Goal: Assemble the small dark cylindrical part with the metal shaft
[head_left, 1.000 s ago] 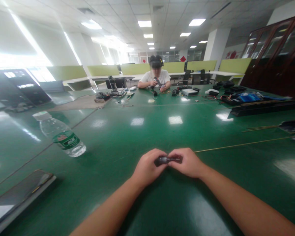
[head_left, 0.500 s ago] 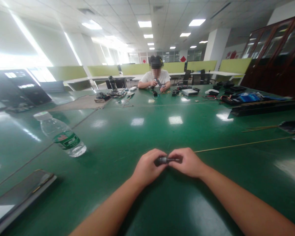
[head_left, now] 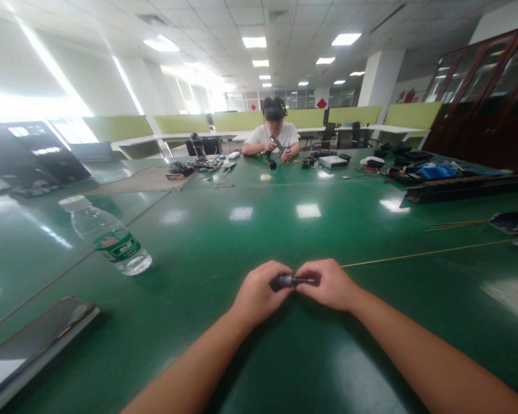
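Note:
Between my two hands, low in the middle of the view, is a small dark cylindrical tool [head_left: 286, 281] with a grey metal collar and a thin shaft pointing right; its exact kind is unclear. My left hand [head_left: 259, 290] is closed around its thicker left end, which is partly hidden by the palm. My right hand [head_left: 329, 286] pinches the thin shaft [head_left: 305, 281] between thumb and fingers. Both hands meet just above the green table [head_left: 259, 241], fingertips nearly touching.
A water bottle [head_left: 118, 244] stands at left, and a flat dark case [head_left: 47, 339] lies lower left. Thin yellow rods [head_left: 423, 253] stretch rightward. Across the table a person [head_left: 273, 135] handles a device among electronic parts [head_left: 333, 161]. A black tray [head_left: 466, 190] lies at right.

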The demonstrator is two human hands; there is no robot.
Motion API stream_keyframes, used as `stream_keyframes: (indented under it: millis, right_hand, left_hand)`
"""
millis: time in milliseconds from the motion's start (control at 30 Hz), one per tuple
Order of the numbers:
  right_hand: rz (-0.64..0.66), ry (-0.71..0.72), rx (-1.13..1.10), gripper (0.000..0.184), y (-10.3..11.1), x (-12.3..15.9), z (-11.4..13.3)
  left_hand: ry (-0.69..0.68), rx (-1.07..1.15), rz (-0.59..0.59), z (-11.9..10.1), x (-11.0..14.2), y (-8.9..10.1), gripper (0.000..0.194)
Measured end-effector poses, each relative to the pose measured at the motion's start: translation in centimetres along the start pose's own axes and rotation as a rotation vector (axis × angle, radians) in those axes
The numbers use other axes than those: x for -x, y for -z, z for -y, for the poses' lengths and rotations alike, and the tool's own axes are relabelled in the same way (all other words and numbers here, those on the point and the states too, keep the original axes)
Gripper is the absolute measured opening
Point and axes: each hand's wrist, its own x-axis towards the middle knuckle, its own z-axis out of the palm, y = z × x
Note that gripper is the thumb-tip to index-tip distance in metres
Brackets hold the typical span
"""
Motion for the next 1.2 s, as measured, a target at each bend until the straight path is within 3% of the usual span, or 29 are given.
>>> stream_keyframes:
  millis: [1200]
  right_hand:
    - [-0.046, -0.039, 0.026, 0.011, 0.32, -0.07, -0.27]
  left_hand:
    - [0.007, -0.056, -0.033, 0.83, -0.01, 0.36, 0.020]
